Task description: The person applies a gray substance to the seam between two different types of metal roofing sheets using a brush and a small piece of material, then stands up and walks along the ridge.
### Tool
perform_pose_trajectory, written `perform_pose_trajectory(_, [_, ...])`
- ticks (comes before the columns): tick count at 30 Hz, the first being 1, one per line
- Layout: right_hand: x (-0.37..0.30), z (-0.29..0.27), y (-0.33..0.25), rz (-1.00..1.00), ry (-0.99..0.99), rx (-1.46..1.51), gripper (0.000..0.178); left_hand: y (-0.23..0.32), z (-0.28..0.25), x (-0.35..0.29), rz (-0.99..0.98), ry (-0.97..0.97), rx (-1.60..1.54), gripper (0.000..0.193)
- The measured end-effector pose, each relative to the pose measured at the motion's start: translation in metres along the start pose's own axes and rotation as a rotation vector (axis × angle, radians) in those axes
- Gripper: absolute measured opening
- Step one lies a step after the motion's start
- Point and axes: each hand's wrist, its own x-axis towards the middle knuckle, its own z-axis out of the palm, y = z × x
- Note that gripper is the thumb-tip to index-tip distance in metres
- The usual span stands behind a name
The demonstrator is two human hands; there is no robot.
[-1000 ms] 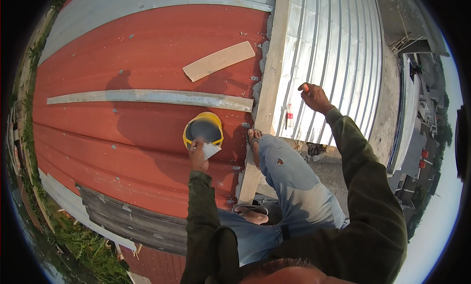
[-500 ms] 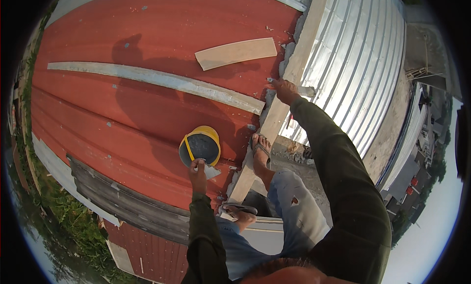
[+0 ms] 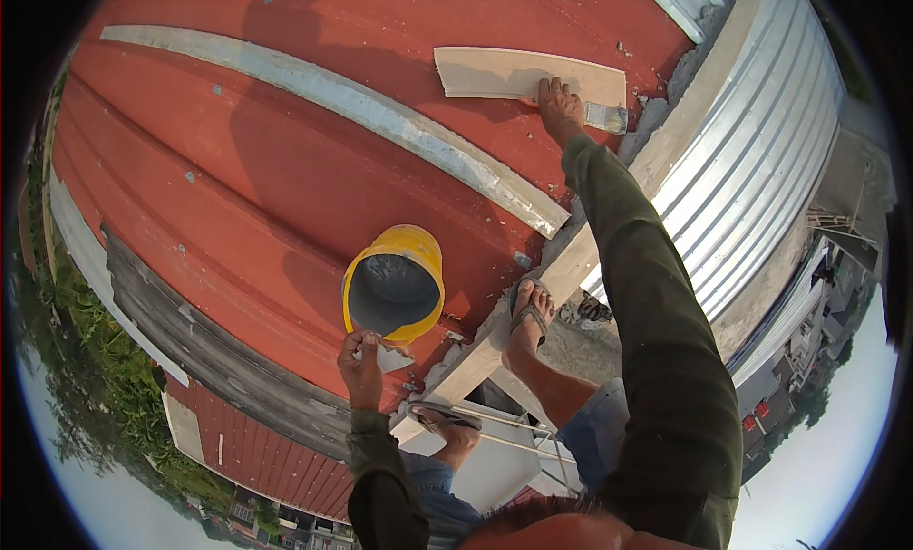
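My left hand grips the near rim of a yellow bucket with its fingers pinched. The bucket stands on the red roof, and dark grey matter coats or fills its inside. A pale flat scrap lies beside that hand. Farther off to the right, my right hand is closed around a flat tool with a wide greyish end, a brush or a scraper. That tool rests over a light wooden board on the roof. My fingers hide most of its handle.
A long pale strip runs along the red metal roof. My sandalled feet are by a concrete ledge. Shiny corrugated sheeting lies beyond it on the right, and dark sheets edge the near left.
My right hand has moved from above the ledge to the wooden board, carrying the flat tool. The view has shifted. My left hand stays at the bucket's rim.
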Motion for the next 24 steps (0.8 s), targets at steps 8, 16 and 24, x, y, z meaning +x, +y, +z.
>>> perform_pose_trajectory(8, [0.023, 0.001, 0.008, -0.148, 0.019, -0.002, 0.012, 0.003, 0.004, 0.015, -0.032, 0.048, -0.032, 0.016])
perform_pose_trajectory(16, [-0.028, -0.099, 0.057, -0.203, 0.077, 0.058, 0.011, -0.001, 0.02, 0.032, -0.005, 0.058, -0.081, 0.018])
perform_pose_trajectory(24, [-0.358, -0.209, 0.148, -0.032, -0.539, 0.302, 0.021, -0.026, 0.007, 0.048, -0.034, 0.04, -0.172, 0.019])
